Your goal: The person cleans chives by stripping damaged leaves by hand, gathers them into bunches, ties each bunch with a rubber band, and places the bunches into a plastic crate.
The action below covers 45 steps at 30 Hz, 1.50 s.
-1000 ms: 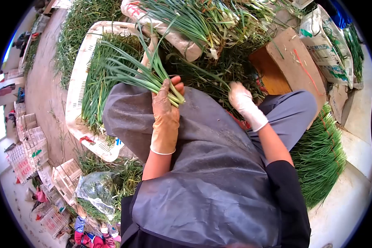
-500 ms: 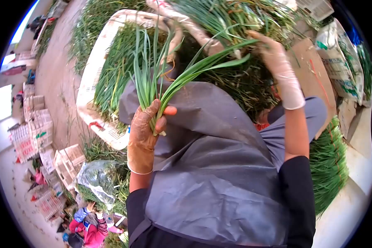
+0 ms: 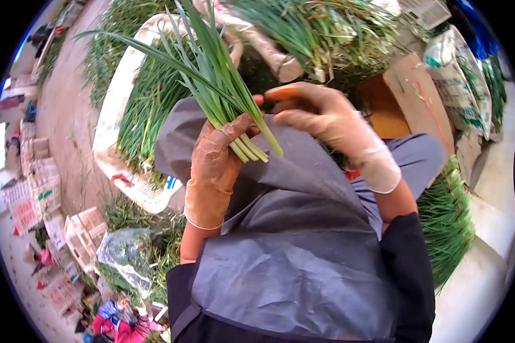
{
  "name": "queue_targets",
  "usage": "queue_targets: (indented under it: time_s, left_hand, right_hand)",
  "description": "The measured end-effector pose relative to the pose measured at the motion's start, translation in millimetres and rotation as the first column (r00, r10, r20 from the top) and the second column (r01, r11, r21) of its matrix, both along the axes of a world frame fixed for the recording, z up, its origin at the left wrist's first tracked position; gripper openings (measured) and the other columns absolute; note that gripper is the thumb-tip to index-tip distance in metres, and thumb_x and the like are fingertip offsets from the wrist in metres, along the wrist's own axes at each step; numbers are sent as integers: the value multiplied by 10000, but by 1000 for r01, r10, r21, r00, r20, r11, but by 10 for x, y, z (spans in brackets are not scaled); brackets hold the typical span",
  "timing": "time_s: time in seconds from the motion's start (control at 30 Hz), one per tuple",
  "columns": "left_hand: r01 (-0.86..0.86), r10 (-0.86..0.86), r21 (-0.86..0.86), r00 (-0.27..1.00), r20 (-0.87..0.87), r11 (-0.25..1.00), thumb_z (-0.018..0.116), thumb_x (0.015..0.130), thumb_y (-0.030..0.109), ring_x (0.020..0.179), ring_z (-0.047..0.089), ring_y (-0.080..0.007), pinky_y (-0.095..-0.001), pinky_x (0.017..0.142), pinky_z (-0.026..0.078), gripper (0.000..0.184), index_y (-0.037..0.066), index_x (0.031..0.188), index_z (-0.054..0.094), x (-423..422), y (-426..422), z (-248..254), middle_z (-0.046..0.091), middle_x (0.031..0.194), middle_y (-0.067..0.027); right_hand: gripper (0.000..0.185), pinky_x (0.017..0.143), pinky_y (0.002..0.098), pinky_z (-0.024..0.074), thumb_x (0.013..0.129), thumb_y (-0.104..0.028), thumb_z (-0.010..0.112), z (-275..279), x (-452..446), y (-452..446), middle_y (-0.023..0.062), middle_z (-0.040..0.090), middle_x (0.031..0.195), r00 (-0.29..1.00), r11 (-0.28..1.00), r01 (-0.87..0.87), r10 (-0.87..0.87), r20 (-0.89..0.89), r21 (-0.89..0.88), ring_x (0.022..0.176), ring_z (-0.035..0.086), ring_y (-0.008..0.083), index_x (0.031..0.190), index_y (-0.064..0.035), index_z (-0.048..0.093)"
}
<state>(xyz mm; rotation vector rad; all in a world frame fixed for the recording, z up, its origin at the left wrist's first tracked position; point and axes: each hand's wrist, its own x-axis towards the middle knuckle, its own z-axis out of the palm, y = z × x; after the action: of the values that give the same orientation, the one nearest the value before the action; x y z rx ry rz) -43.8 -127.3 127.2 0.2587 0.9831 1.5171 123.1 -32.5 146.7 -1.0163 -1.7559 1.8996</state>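
Note:
My left hand (image 3: 214, 166), in a stained thin glove, is closed around a small bunch of garlic chives (image 3: 212, 74). Their leaves fan up and to the left, and the pale cut ends stick out below the thumb. Just right of the stems is my right hand (image 3: 332, 123), in a whitish glove. Its thumb and forefinger are bent but apart, and I see nothing between them. Both hands are above the dark apron (image 3: 292, 251) on my lap.
A white plastic basket (image 3: 106, 137) full of greens stands at the left. More greens (image 3: 269, 23) are heaped ahead. At the right are a cardboard piece (image 3: 420, 97), a white sack (image 3: 458, 80) and a stacked green bundle (image 3: 446, 228). Another person (image 3: 126, 328) sits lower left.
My right hand has moved left and down, from the leaf tips to beside the stems. The bunch in my left hand has swung upright and leftward, its leaves drawn together.

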Motion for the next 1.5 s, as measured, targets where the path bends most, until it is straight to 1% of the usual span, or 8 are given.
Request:
queue_targets:
  time_s: [0.27, 0.33, 0.47, 0.87, 1.07, 1.13, 1.4, 1.5]
  left_hand:
    - [-13, 13, -6, 999, -43, 1000, 682, 782, 79, 586, 518, -88, -203, 541, 436, 223, 25, 975, 582, 236, 495, -428, 588, 791, -25]
    - [-29, 29, -30, 1000, -12, 999, 680, 779, 61, 555, 514, -88, -195, 523, 439, 207, 23, 960, 587, 302, 548, -474, 592, 765, -22]
    - [-73, 65, 35, 979, 191, 997, 663, 788, 49, 602, 538, -93, -205, 556, 471, 196, 11, 964, 586, 445, 593, -699, 601, 813, -40]
    - [-168, 172, -37, 954, 246, 985, 579, 864, 93, 652, 584, -129, -214, 533, 448, 138, 53, 992, 547, 408, 688, -912, 613, 1039, -200]
    - [-131, 130, -8, 966, 225, 991, 634, 818, 53, 609, 573, -115, -198, 508, 443, 164, 46, 956, 546, 376, 706, -927, 634, 977, -189]
    - [-128, 138, -63, 968, 210, 990, 667, 789, 41, 585, 565, -115, -195, 498, 440, 190, 51, 936, 546, 403, 741, -948, 645, 932, -168]
    - [-72, 90, -61, 925, 368, 996, 640, 792, -11, 634, 571, -136, -221, 520, 443, 209, 50, 956, 525, 473, 675, -1064, 624, 928, -139]
    - [-139, 154, -105, 975, 157, 985, 654, 773, -14, 600, 546, -129, -212, 514, 433, 258, 42, 984, 515, 531, 670, -1098, 607, 859, -98]
  right_hand:
    - [183, 666, 237, 434, 813, -162, 641, -601, -18, -25, 44, 606, 740, 969, 973, 227, -222, -109, 36, 692, 544, 106, 902, -4, 622]
    - [186, 627, 227, 417, 820, -184, 647, -662, 84, 25, 30, 607, 760, 917, 891, 194, -314, -247, -410, 664, 529, 93, 898, -17, 624]
    - [207, 615, 221, 418, 831, -191, 634, -808, 140, -7, 22, 606, 808, 783, 747, 186, -505, -363, -638, 673, 530, 95, 934, -14, 610]
    - [200, 617, 221, 440, 917, -235, 527, -920, 432, 290, 26, 574, 752, 673, 708, 700, -698, -245, -92, 657, 550, 101, 961, -40, 530]
    - [198, 594, 182, 379, 907, -211, 543, -905, 483, 295, -25, 500, 758, 907, 912, 359, -391, -158, -198, 638, 444, 49, 1024, -51, 542]
    - [200, 690, 182, 387, 882, -195, 589, -913, 309, 153, -51, 511, 788, 939, 934, 345, -345, -17, 97, 733, 451, 45, 1005, -41, 557]
    - [121, 572, 226, 390, 860, -166, 605, -1116, 319, 125, -16, 511, 676, 945, 936, 256, -295, -140, -242, 639, 441, 51, 860, -47, 580]
    - [132, 482, 280, 391, 845, -145, 617, -1192, 311, 92, 68, 452, 598, 959, 669, 125, -270, 83, 733, 538, 440, 80, 807, -34, 557]
